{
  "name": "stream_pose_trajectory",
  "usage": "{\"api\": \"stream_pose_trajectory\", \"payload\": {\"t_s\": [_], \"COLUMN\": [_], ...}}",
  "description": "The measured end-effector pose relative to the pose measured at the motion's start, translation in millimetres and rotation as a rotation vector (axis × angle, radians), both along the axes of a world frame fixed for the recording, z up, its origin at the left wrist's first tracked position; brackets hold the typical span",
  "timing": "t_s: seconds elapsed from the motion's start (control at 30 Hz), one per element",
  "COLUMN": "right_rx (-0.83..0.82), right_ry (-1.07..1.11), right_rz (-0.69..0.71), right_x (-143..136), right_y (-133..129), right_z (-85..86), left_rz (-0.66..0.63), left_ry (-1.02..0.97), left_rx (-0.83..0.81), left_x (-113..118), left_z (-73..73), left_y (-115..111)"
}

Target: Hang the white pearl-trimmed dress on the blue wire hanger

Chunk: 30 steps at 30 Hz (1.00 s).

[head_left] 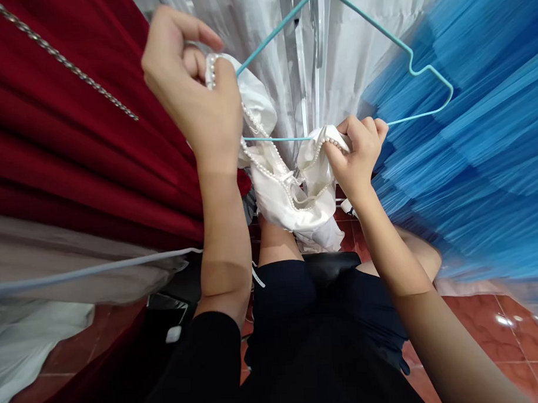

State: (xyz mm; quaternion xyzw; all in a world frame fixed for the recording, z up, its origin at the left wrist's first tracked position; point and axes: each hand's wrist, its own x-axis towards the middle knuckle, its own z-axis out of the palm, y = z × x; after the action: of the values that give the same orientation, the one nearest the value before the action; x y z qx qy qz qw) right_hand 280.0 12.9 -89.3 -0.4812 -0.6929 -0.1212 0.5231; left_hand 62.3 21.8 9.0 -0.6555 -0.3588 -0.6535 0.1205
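Observation:
A white satin garment (273, 189) with pearl-beaded edging hangs between my two hands, over my lap. My left hand (194, 80) is raised at the upper left, its thumb and fingers pinching a beaded edge of the garment beside the left side of a light-blue hanger (368, 23). Lower and to the right, my right hand (359, 148) is closed on another beaded part, at the hanger's bottom bar. One side of the hanger passes into the garment near my left hand; its notched right shoulder is bare.
Red fabric (94, 131) with a beaded strand hangs at the left, blue tulle (482, 129) at the right, and white drapes (263, 25) ahead. A phone and a small white case (173, 334) lie on a black surface at lower left. The floor has red tiles (480, 329).

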Motion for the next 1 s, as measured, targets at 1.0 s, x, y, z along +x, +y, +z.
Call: {"api": "stream_pose_trajectory", "payload": {"t_s": [1.0], "right_rx": [-0.001], "right_ry": [-0.158], "right_rz": [0.202], "right_x": [28.2], "right_y": [-24.2], "right_z": [11.7], "left_rz": [-0.151], "left_ry": [0.221], "left_rx": [-0.353], "left_x": [64.8], "left_z": [-75.7], "left_y": [-42.4]}}
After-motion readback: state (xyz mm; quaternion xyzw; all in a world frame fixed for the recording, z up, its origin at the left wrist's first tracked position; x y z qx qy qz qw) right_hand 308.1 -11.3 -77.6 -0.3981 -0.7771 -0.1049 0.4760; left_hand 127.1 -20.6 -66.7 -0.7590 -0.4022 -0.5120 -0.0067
